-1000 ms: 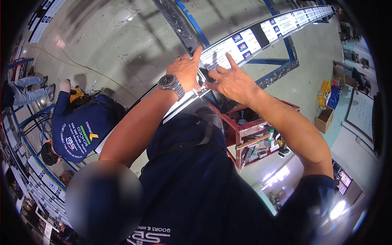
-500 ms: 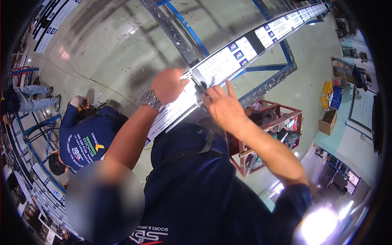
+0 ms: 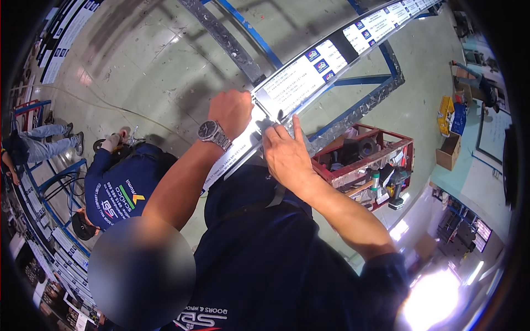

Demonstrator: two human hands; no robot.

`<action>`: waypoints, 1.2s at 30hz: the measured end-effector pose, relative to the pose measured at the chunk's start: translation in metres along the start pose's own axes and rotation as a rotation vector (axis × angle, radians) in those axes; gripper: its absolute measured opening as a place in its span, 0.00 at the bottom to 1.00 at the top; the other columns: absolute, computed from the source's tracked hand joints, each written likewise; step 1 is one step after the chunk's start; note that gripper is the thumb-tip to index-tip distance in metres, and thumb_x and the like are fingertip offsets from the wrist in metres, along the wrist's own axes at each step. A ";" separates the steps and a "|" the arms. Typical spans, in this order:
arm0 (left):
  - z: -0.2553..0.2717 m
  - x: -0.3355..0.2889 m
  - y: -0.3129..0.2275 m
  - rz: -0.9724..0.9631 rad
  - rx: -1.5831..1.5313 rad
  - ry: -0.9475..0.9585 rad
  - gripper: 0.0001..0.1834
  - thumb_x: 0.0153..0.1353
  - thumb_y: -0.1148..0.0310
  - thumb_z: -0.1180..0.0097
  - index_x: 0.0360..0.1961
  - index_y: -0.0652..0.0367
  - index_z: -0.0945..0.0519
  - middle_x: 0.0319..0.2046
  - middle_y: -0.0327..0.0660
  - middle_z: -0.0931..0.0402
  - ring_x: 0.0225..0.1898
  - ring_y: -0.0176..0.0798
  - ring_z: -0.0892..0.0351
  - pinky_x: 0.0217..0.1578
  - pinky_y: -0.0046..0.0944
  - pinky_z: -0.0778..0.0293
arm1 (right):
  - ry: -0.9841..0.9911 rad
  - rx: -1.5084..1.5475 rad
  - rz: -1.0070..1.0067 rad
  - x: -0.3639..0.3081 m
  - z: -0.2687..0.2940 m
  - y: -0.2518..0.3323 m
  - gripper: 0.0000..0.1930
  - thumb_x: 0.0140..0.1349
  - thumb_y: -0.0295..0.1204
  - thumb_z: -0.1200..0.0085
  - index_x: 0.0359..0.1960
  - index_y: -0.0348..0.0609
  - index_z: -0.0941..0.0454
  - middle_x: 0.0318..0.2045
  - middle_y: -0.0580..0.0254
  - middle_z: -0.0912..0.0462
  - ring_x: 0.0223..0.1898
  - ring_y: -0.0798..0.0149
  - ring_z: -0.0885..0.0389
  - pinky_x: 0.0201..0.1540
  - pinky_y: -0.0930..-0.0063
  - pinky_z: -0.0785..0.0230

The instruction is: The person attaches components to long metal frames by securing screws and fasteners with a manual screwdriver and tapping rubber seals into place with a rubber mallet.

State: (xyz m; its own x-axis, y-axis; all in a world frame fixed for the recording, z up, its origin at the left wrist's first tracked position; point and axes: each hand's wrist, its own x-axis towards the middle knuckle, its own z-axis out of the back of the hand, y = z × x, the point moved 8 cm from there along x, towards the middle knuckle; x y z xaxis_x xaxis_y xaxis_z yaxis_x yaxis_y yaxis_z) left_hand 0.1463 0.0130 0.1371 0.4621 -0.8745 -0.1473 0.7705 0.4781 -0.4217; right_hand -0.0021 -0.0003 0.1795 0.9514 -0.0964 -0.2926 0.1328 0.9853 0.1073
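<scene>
A long metal profile (image 3: 287, 88), wrapped in white printed film, runs diagonally from my waist to the far right. My left hand (image 3: 232, 115), with a metal-band watch (image 3: 211, 133) on the wrist, is closed in a fist over the profile's far edge; what it grips is hidden. From the near side my right hand (image 3: 287, 157) reaches onto the profile. Its index finger points forward along the near edge, and the other fingers bend in beside a small dark piece (image 3: 267, 122). Whether they pinch that piece is hard to see. A narrow cross gap lies between the two hands.
Blue and grey frame stands (image 3: 359, 110) support the profile. Right of me stands a red metal rack (image 3: 381, 146) with tools and a cordless drill (image 3: 397, 190). A co-worker in dark blue (image 3: 124, 182) crouches at left. A hose (image 3: 110, 102) crosses the floor.
My right hand has shifted slightly left and toward me, its index finger now straighter. The left fist has turned a little, showing the watch face. The whole view has shifted slightly.
</scene>
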 end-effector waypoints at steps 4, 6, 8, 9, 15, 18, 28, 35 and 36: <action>-0.012 0.001 -0.011 -0.070 0.003 -0.074 0.12 0.64 0.61 0.33 0.32 0.59 0.17 0.28 0.54 0.16 0.33 0.63 0.15 0.38 0.59 0.21 | -0.043 -0.022 -0.054 -0.009 0.002 -0.009 0.16 0.62 0.29 0.43 0.49 0.34 0.15 0.46 0.58 0.22 0.55 0.56 0.23 0.79 0.33 0.49; -0.023 0.002 -0.005 -0.078 0.038 -0.125 0.13 0.64 0.60 0.34 0.31 0.59 0.17 0.28 0.54 0.16 0.32 0.62 0.16 0.37 0.59 0.22 | -0.144 0.047 -0.081 -0.013 -0.002 -0.011 0.11 0.65 0.30 0.44 0.40 0.43 0.09 0.45 0.61 0.18 0.58 0.56 0.21 0.81 0.35 0.54; -0.026 0.006 -0.001 -0.092 0.084 -0.032 0.15 0.66 0.57 0.37 0.28 0.58 0.15 0.26 0.53 0.16 0.30 0.62 0.14 0.32 0.57 0.19 | -0.015 0.199 -0.120 -0.011 -0.019 -0.019 0.12 0.64 0.30 0.43 0.43 0.42 0.10 0.47 0.59 0.17 0.59 0.55 0.21 0.81 0.35 0.54; -0.022 -0.002 0.010 -0.181 0.061 -0.206 0.17 0.65 0.56 0.36 0.27 0.58 0.17 0.25 0.52 0.17 0.29 0.61 0.15 0.31 0.58 0.21 | -0.281 0.236 -0.109 -0.018 -0.014 -0.018 0.12 0.64 0.31 0.43 0.44 0.42 0.11 0.48 0.59 0.17 0.59 0.55 0.21 0.81 0.36 0.53; -0.009 0.002 -0.027 -0.077 0.093 0.031 0.19 0.66 0.56 0.34 0.39 0.65 0.14 0.34 0.61 0.15 0.38 0.69 0.16 0.40 0.62 0.22 | -0.674 0.690 -0.300 -0.142 -0.052 -0.074 0.11 0.66 0.30 0.41 0.48 0.44 0.16 0.47 0.55 0.15 0.52 0.49 0.18 0.68 0.50 0.29; -0.013 0.006 -0.023 -0.062 0.125 0.092 0.18 0.67 0.58 0.34 0.43 0.67 0.14 0.37 0.62 0.14 0.41 0.69 0.15 0.43 0.61 0.22 | -0.614 0.882 -0.809 -0.230 -0.108 -0.134 0.10 0.68 0.38 0.38 0.39 0.44 0.13 0.34 0.44 0.14 0.40 0.40 0.14 0.45 0.46 0.21; 0.026 -0.064 -0.120 0.024 -0.119 -0.273 0.24 0.75 0.64 0.41 0.68 0.64 0.22 0.34 0.47 0.12 0.32 0.39 0.19 0.39 0.42 0.24 | -0.609 0.686 -1.594 -0.518 -0.284 -0.216 0.15 0.68 0.34 0.38 0.54 0.45 0.14 0.41 0.48 0.11 0.46 0.43 0.13 0.51 0.51 0.19; 0.000 -0.114 -0.215 0.077 -0.227 -0.173 0.23 0.74 0.62 0.37 0.65 0.63 0.18 0.29 0.41 0.16 0.30 0.31 0.19 0.36 0.35 0.24 | -0.207 0.058 -1.215 -0.480 -0.324 -0.339 0.12 0.64 0.30 0.42 0.47 0.44 0.13 0.45 0.61 0.16 0.52 0.56 0.19 0.56 0.57 0.28; 0.001 -0.122 -0.220 0.092 -0.213 -0.190 0.23 0.74 0.62 0.37 0.65 0.63 0.18 0.29 0.41 0.16 0.30 0.31 0.19 0.36 0.35 0.24 | -0.156 0.026 -1.187 -0.476 -0.327 -0.354 0.12 0.64 0.30 0.43 0.46 0.44 0.13 0.45 0.61 0.15 0.52 0.58 0.19 0.55 0.57 0.30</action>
State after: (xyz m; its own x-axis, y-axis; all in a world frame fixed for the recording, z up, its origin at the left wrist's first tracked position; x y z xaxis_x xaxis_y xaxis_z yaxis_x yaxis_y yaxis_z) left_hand -0.0793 0.0148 0.2488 0.6148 -0.7881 -0.0322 0.6212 0.5089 -0.5958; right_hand -0.5926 -0.2576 -0.0301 0.2543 -0.9615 -0.1038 0.9546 0.2668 -0.1326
